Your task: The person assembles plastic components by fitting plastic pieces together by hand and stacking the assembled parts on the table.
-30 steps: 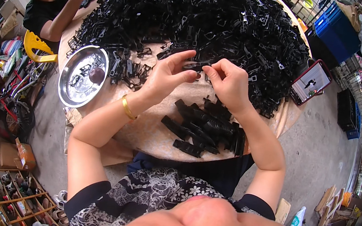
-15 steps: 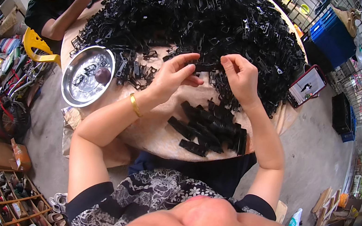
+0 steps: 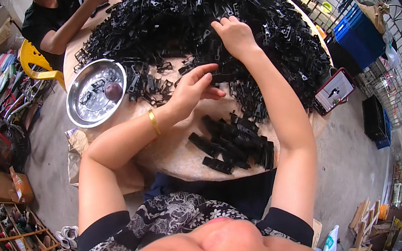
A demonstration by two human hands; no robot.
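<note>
A large heap of small black plastic clips [image 3: 174,23] covers the far part of the round table. My left hand [image 3: 191,90], with a gold bangle at the wrist, is held over the near edge of the heap. Its thumb and forefinger close on a short row of black clips [image 3: 225,77], partly lost against the dark heap. Over the middle of the heap, my right hand [image 3: 236,36] has its fingertips pinched together; whatever is between them is hidden. Bundles of black clips [image 3: 232,143] lie on the tablecloth between my forearms.
A metal bowl [image 3: 72,101] holding a dark round object and a few clips stands left. A phone [image 3: 335,91] leans at the table's right edge. Across at the left, another person [image 3: 46,14] works by a yellow chair [image 3: 34,61]. Blue crates [image 3: 358,32] stand far right.
My right hand has moved away from my left, up and forward over the heap. My left hand has stayed nearly where it was, with the clips at its fingertips.
</note>
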